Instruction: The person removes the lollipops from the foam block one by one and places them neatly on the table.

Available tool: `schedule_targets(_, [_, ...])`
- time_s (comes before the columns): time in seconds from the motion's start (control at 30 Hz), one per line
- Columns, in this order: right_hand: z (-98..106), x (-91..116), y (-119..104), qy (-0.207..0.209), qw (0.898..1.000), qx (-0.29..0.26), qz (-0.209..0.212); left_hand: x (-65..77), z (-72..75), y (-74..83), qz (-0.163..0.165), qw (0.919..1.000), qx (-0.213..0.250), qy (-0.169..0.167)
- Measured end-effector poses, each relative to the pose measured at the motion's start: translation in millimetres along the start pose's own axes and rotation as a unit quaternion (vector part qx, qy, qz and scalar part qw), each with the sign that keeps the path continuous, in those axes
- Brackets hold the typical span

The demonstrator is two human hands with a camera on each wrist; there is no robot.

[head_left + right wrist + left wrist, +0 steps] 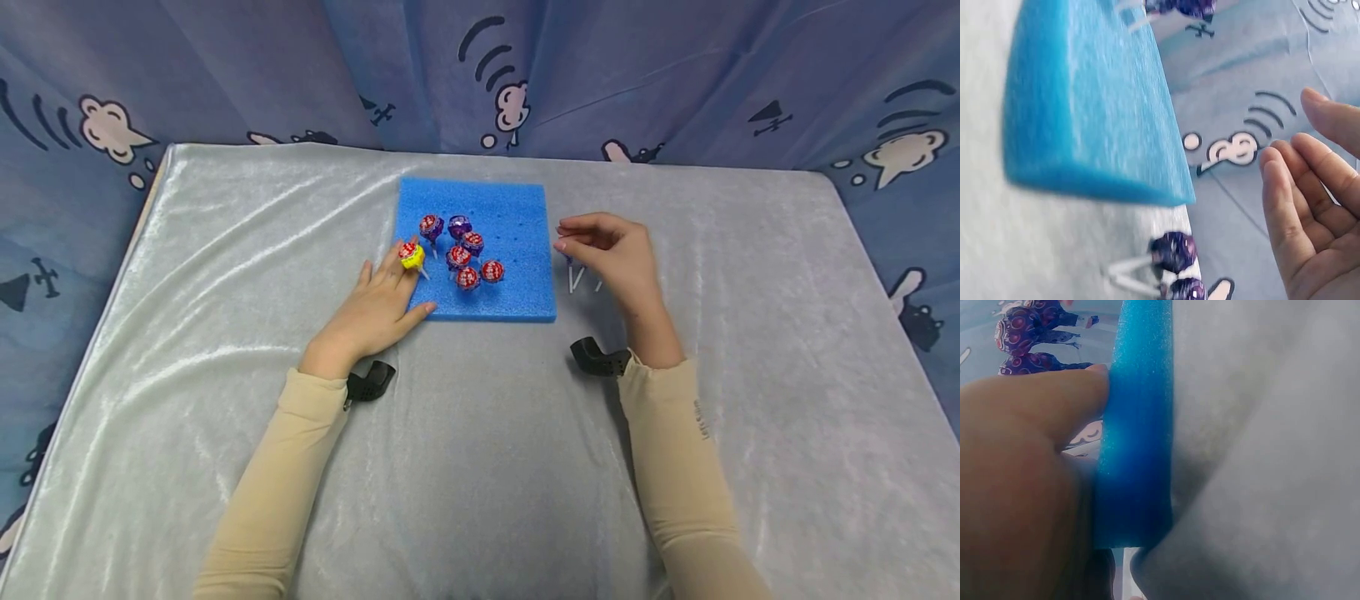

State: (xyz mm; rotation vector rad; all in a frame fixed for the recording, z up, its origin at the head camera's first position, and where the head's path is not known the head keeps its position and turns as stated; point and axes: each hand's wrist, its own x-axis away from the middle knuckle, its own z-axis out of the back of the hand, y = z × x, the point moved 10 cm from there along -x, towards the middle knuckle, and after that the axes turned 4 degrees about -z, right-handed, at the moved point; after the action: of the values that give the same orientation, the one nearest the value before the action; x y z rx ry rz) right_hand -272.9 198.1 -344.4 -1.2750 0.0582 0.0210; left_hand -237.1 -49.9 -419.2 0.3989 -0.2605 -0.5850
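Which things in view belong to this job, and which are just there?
Job, apparently:
blue foam block
lollipops standing in it
loose lollipops beside it
left hand
right hand

Just there:
pale tablecloth
patterned curtain
black wrist devices

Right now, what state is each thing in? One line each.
Tablecloth: spread out, creased.
Foam block: flat on the tablecloth, small holes showing.
Yellow lollipop: wrapped, stuck in the foam block.
Six purple lollipops: wrapped, stuck in the foam block.
Loose lollipops: at least two, beside the foam block.
Left hand: resting at the foam block's near left corner.
Right hand: fingers bent, holding nothing.
Curtain: hanging, creased.
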Motion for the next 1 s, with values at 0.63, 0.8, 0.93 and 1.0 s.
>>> schedule_targets(0.63, [-65,14,-2,-0.147,0.988,0.027,-0.023,-0.1,-0.4,-0.1,0.000,1.0000,-0.003,0.000])
schedule_targets(0.8, [-75,15,0,-0.162,0.986,0.029,-0.023,-0.9,-0.9,-0.7,0.001,1.0000,-0.003,0.001])
schedule_targets(0.93, [-79,17,0,-0.168,0.985,0.040,-0.024,-1.1,-1.4,-1.2,0.001,1.0000,-0.004,0.000])
schedule_targets(1.0, [-81,17,1,-0.169,0.984,0.044,-0.026,-0.6,-1.4,-1.2,0.001,1.0000,-0.003,-0.002])
